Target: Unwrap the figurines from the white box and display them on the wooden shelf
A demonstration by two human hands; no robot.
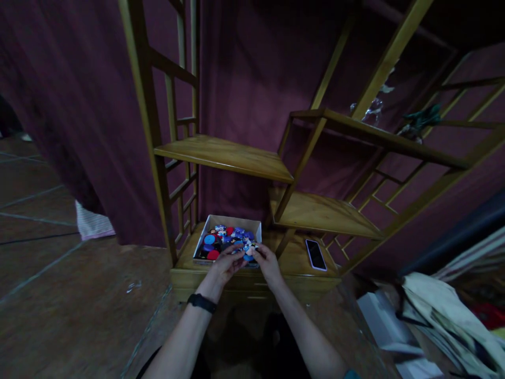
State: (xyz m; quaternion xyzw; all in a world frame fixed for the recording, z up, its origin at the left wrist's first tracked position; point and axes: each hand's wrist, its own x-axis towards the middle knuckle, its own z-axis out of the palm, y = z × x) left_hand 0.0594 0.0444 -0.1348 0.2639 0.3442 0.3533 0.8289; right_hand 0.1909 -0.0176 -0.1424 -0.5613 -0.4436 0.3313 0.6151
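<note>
Over the front edge of an open cardboard box (254,226), my hands meet around a small blue-and-white figure (249,251). My right hand (269,264) pinches its right side between thumb and fingers. From the left, the curled fingers of my left hand (228,263) close against it; a black band (202,302) is on that wrist. Behind my hands, the box holds several small colourful pieces, among them a round blue piece (209,239) and a red piece (213,255). The figure's finer details are too small to make out.
The box stands on the bottom board of a wooden shelf unit (224,155). A phone (315,255) lies to its right. Slanted shelf posts rise above my right hand. On the floor at right are a white box (384,321) and piled cloth (437,305). A dark red curtain (236,79) hangs behind.
</note>
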